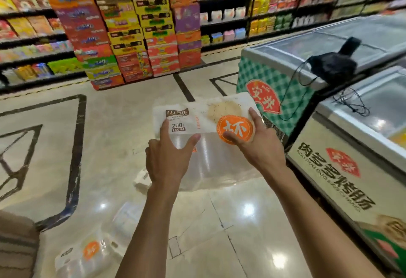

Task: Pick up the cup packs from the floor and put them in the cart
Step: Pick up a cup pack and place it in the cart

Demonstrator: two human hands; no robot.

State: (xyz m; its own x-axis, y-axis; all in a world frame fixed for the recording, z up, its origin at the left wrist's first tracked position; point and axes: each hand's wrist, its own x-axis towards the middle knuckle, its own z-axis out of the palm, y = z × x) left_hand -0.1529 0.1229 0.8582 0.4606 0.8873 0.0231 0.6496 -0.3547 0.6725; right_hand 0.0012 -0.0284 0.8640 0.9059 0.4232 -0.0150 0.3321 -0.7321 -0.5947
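Note:
A clear plastic cup pack (211, 143) with a white label and an orange round sticker is held up at chest height over the floor. My left hand (167, 157) grips its left side, thumb on the label's lower edge. My right hand (257, 143) holds its right side, thumb on the orange sticker. Another cup pack (87, 253) with the same orange sticker lies on the floor at the lower left. A third white pack (142, 179) shows partly on the floor behind my left wrist. No cart is in view.
Chest freezers (329, 128) with glass lids stand close on the right; a black pouch with a cord (331, 64) lies on one. Stacked cartons (140, 36) and stocked shelves (33, 36) line the back. A brown striped thing (15, 244) sits at the lower left edge.

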